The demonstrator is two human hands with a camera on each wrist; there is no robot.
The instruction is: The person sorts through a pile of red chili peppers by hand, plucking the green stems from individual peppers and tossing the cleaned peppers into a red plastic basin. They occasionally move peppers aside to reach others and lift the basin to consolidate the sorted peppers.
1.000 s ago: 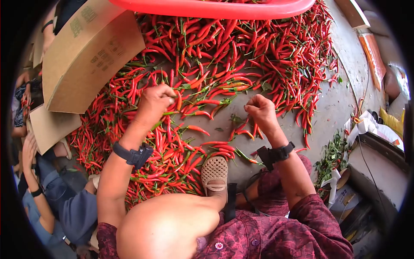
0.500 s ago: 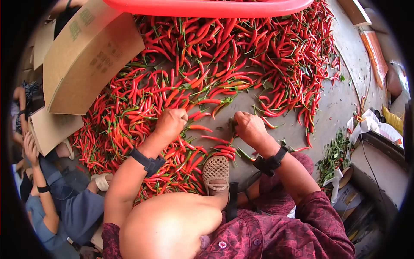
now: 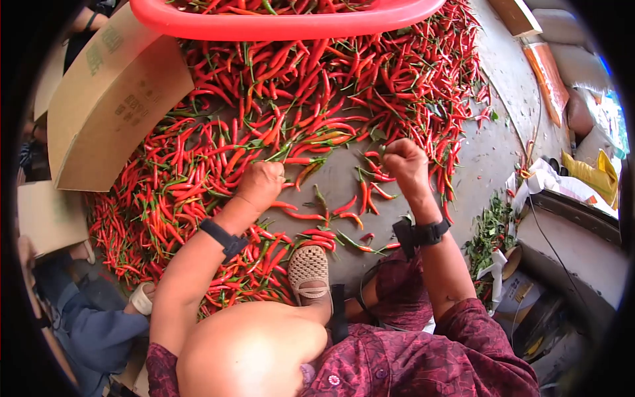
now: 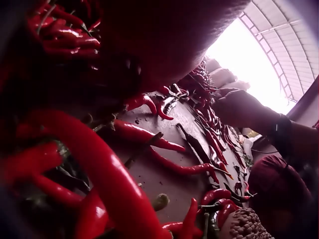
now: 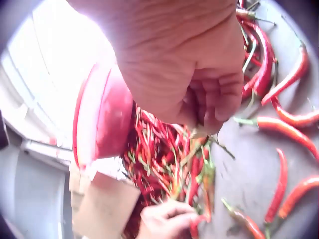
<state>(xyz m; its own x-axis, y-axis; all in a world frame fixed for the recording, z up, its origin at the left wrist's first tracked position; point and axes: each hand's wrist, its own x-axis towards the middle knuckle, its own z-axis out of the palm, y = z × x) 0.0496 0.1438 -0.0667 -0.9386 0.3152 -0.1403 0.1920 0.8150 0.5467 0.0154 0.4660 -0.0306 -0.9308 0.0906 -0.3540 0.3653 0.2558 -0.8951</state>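
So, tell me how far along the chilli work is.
Apparently done: chillies in the pink basin. In hand: the left hand seems to pinch a chilli; the right hand is curled, its contents unclear. Remaining, probably: large heaps across the floor, many with green stems.

- Chillies [image 3: 159, 218]: glossy red, some orange or greenish, with green stems.
- Basin [image 3: 291, 28]: pinkish red.
- Cardboard [image 3: 126, 109]: tan, printed in green and brown.
- Floor [image 3: 489, 162]: grey.
- Shirt [image 3: 430, 357]: dark maroon, veined all over with pink.
- Shoe [image 3: 309, 266]: beige, in an openwork pattern.
- Wristbands [image 3: 433, 233]: black.
- Bag [image 3: 589, 175]: yellow.
- Leaves [image 3: 488, 231]: were green.
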